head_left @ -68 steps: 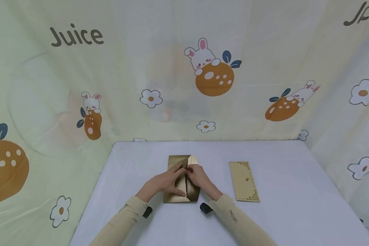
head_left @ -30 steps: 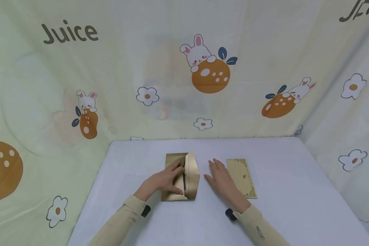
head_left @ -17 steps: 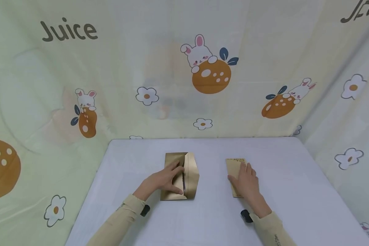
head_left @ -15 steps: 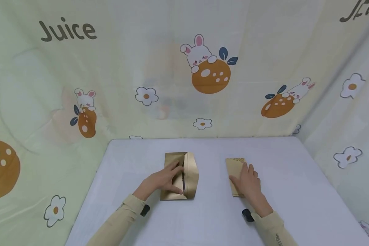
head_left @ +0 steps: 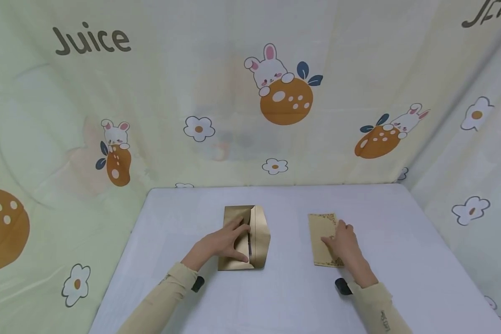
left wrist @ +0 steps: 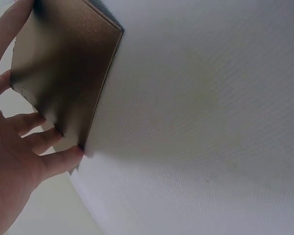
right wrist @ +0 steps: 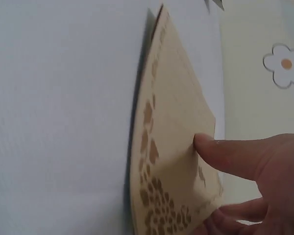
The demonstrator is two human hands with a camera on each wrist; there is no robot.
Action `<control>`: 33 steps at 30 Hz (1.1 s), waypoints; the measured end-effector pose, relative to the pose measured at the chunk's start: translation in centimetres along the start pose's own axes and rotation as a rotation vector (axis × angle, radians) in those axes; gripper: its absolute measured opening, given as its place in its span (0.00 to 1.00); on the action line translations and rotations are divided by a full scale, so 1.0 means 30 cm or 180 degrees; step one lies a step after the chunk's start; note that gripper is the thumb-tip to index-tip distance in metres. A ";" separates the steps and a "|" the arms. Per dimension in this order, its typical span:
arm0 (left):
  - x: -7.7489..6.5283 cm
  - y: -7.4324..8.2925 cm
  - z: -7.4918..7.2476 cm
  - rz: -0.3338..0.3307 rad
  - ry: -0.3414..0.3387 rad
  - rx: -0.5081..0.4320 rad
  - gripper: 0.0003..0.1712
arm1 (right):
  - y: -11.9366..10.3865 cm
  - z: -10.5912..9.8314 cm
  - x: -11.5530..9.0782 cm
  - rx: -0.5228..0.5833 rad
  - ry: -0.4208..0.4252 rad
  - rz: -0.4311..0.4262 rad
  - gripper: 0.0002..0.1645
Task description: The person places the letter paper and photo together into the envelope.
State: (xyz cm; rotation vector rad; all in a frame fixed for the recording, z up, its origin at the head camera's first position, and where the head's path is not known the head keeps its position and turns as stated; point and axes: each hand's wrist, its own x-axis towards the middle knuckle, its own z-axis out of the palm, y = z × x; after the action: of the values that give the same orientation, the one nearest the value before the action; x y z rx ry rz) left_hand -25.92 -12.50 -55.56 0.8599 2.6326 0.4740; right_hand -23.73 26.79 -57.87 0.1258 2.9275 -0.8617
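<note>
A gold envelope [head_left: 260, 239] lies on the table with its flap folded out to the right and a dark slit along its mouth. My left hand [head_left: 223, 242] rests on the envelope's body, thumb and fingers spread. In the left wrist view, the fingertips [left wrist: 71, 154] press along the envelope's edge by the brown-looking flap [left wrist: 73, 63]. To the right is a cream card [head_left: 320, 236] with a brown floral border. My right hand [head_left: 345, 242] pinches the card's right side; in the right wrist view the thumb [right wrist: 230, 154] lies on its face, the other fingers at the edge.
A white cloth covers the table [head_left: 288, 297]. Behind it hangs a pale curtain [head_left: 171, 93] printed with rabbits, oranges and flowers. A black wrist camera [head_left: 343, 286] sits at the right wrist, another [head_left: 198, 284] at the left.
My right hand has left the envelope's mouth, moved right to the card and taken hold of its right side. The left hand has stayed on the envelope.
</note>
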 end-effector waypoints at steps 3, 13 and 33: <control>0.000 -0.003 0.003 -0.0014 -0.0005 0.0011 0.49 | 0.031 -0.022 0.012 0.0223 -0.0075 0.0089 0.36; 0.008 -0.015 0.005 -0.0047 0.0004 -0.0012 0.51 | 0.076 -0.081 0.032 0.0658 -0.0056 0.0327 0.21; 0.000 -0.014 -0.005 -0.0006 -0.0017 -0.0078 0.50 | -0.049 0.009 0.052 0.1219 -0.0089 0.0093 0.20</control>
State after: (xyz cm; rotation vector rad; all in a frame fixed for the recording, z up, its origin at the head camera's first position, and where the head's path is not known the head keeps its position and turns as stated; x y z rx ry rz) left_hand -26.19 -12.85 -55.60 0.8500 2.6169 0.5018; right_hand -25.41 25.50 -57.47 0.1787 2.6913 -1.3954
